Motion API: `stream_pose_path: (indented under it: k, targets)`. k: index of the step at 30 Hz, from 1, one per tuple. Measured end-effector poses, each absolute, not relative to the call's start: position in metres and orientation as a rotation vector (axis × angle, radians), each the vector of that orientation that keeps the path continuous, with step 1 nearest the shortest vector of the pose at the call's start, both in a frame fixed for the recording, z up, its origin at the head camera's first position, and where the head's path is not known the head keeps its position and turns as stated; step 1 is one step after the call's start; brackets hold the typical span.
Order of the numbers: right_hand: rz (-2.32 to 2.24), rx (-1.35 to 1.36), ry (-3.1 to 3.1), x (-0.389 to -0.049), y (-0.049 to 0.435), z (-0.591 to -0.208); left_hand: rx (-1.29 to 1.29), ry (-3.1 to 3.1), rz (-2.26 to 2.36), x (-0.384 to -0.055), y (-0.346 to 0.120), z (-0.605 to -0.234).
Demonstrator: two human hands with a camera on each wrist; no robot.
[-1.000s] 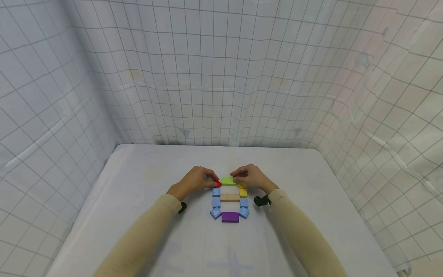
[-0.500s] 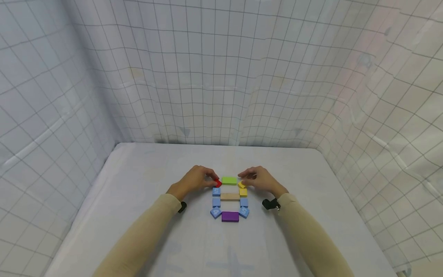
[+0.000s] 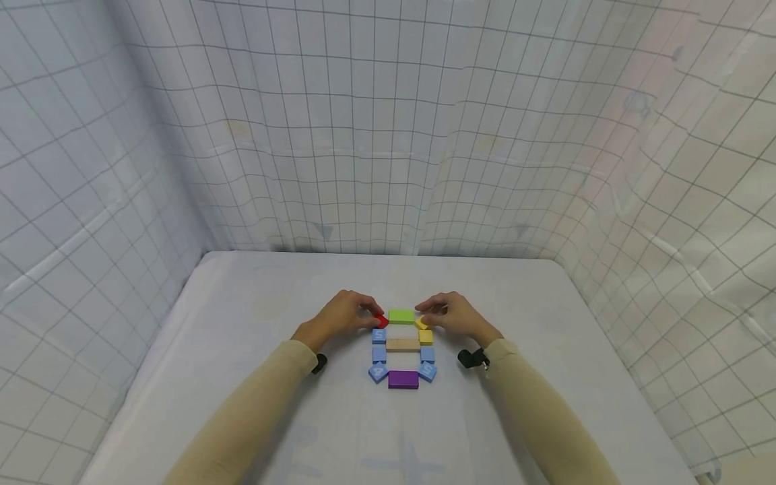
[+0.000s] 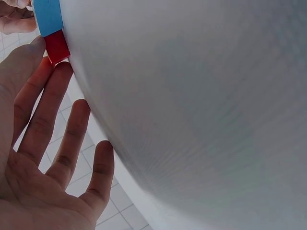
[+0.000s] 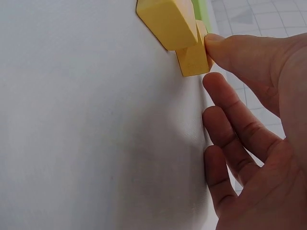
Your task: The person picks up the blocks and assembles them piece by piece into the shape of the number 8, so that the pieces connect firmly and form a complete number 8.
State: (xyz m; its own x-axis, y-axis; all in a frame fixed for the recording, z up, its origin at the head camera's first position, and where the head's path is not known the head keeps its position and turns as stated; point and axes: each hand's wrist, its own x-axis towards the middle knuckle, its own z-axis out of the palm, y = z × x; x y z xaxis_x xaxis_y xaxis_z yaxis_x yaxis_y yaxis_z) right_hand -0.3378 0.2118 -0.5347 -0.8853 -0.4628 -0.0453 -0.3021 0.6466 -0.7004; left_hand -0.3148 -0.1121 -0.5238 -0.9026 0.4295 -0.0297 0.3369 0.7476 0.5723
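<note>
My left hand (image 3: 344,315) pinches a small red block (image 3: 381,321) at the upper left corner of a block outline; in the left wrist view the red block (image 4: 57,47) sits against a blue block (image 4: 48,17), thumb and fingers at its sides. At the upper right corner my right hand (image 3: 456,315) pinches a yellow block (image 3: 422,324) between thumb and index finger. Its other fingers are spread along the table in the right wrist view, where a second yellow block (image 5: 169,21) stands nearer the camera. A lime green block (image 3: 401,317) lies between the two hands.
Nearer me lie a second yellow block (image 3: 426,337), a tan wooden bar (image 3: 403,345), several blue blocks (image 3: 378,354) down both sides, some with numerals, and a purple block (image 3: 403,380) at the bottom. The white table (image 3: 273,404) meets grid-patterned curtains (image 3: 364,168) behind and at the sides.
My right hand has moved right, off the lime green block's end to the yellow corner block, then slightly back left with that block. The left hand has stayed at the red block.
</note>
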Motion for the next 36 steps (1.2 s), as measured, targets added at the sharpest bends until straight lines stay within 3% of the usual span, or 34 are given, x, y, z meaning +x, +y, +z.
stream_pose_path:
  k: [36]
  targets:
    - [-1.084, -0.601, 2.649, -0.319, 0.227, -0.541, 0.668, 2.755, 0.909, -0.309, -0.121, -0.527]
